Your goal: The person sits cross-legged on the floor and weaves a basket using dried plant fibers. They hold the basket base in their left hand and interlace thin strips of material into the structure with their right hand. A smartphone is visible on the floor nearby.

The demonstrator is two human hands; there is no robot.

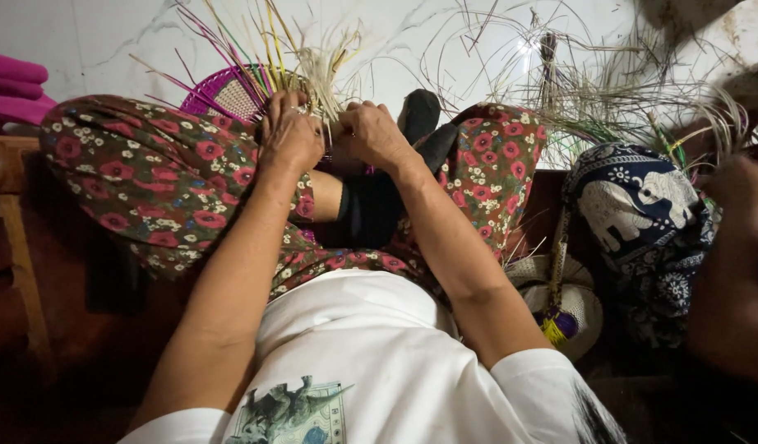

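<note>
Both hands sit side by side at the rim of a half-woven basket [231, 92], magenta and natural, propped past the knees; the left hand [290, 136] is curled closed over its edge, and the right hand [372, 131] pinches a tuft of pale straw strands [325, 70] that fan upward (pink, green and yellow among them). Floral trousers [161, 177] hide the basket's lower half; dark-socked feet [395, 164] lie just behind the hands. To the right, another person's blue elephant-print cloth [642, 214], loose straw [609, 90] and a finished woven piece [564, 304].
</note>
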